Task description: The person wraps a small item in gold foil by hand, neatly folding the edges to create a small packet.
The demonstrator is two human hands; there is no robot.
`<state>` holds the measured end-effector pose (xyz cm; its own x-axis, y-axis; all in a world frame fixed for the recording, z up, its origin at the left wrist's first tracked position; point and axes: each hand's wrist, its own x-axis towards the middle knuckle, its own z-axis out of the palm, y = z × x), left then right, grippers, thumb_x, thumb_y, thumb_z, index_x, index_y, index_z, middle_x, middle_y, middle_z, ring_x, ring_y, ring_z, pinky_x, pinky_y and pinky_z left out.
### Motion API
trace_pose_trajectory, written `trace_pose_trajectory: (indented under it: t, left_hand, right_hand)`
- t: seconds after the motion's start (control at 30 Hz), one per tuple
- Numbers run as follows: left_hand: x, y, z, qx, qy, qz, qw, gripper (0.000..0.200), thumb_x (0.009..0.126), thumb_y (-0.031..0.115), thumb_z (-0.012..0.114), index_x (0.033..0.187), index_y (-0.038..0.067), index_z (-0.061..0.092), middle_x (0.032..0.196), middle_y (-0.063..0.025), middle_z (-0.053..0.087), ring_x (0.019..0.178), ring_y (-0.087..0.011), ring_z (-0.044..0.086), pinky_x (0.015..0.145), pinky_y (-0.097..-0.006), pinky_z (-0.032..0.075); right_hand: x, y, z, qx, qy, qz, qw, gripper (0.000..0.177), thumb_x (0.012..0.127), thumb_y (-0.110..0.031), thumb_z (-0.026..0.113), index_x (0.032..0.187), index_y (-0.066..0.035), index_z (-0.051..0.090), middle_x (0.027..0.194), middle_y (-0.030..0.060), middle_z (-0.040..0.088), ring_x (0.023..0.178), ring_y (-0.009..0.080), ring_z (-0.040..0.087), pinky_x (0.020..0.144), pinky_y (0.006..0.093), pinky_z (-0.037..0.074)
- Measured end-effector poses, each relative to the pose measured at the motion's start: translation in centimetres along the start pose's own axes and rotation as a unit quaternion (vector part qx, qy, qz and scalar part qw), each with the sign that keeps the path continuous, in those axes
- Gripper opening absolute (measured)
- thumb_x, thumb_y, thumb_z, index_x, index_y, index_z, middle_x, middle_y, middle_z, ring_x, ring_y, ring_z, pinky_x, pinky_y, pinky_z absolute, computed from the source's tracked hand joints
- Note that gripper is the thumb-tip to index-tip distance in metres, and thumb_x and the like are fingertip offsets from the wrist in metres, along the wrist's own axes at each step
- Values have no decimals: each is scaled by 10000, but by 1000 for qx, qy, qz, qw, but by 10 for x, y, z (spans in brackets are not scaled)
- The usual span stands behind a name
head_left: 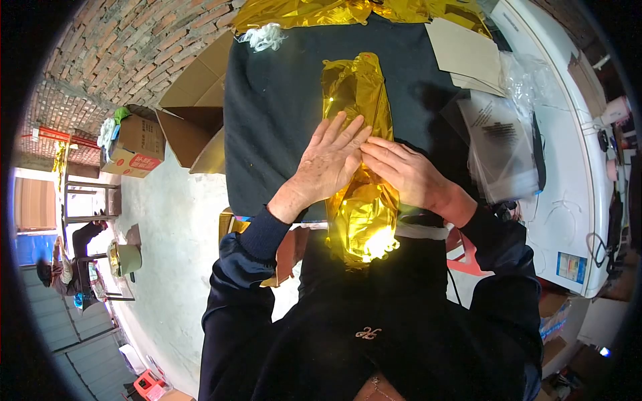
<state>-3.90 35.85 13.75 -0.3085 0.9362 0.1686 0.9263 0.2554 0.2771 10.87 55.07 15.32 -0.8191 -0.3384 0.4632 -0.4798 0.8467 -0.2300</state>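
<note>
A long folded sheet of shiny gold foil (pixel 361 87) runs down the middle of a dark cloth-covered table (pixel 267 100). Its crumpled near end hangs over the table edge toward my lap. My left hand (pixel 328 160) lies flat on the foil, fingers stretched and slightly spread. From the right, my right hand (pixel 414 177) rests over the foil's edge with its fingers extended and held together. The fingertips of that hand meet the left hand's thumb and index side. The right hand's underside is hidden.
White string (pixel 264 37) and more gold foil (pixel 301 12) lie at the far edge. Beige card sheets (pixel 465 53) and clear plastic bags (pixel 498 144) sit on the right, beside a white surface (pixel 568 227). Cardboard boxes (pixel 137 147) stand left. Another person (pixel 63 271) is at far left.
</note>
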Motion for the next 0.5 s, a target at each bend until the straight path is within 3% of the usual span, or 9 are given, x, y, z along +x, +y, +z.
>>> trace_pose_trajectory:
  t: [0.17, 0.3, 0.5]
  left_hand:
    - [-1, 0, 3, -6, 12, -7, 1000, 613, 1129, 476, 221, 1653, 169, 304, 1703, -89, 309, 1591, -325, 209, 1307, -467, 123]
    - [-1, 2, 2, -21, 41, 3, 999, 596, 1109, 366, 281, 1620, 63, 339, 1647, -161, 391, 1553, -371, 286, 1285, -491, 176]
    - [0, -2, 3, -38, 48, 10, 998, 595, 1084, 301, 346, 1607, 19, 330, 1629, -193, 402, 1539, -395, 301, 1270, -499, 210]
  right_hand:
    - [-2, 0, 1, 10, -24, 10, 1000, 505, 865, -127, 630, 1349, 17, 628, 1476, 210, 543, 1365, 365, 530, 1132, 448, 463]
    - [-2, -1, -1, 15, -33, 8, 999, 536, 862, -131, 636, 1381, 2, 608, 1509, 211, 507, 1382, 375, 510, 1142, 454, 451]
    - [-7, 1, 7, 31, -27, 32, 999, 545, 881, -118, 637, 1410, 3, 590, 1479, 209, 534, 1399, 378, 489, 1163, 453, 435]
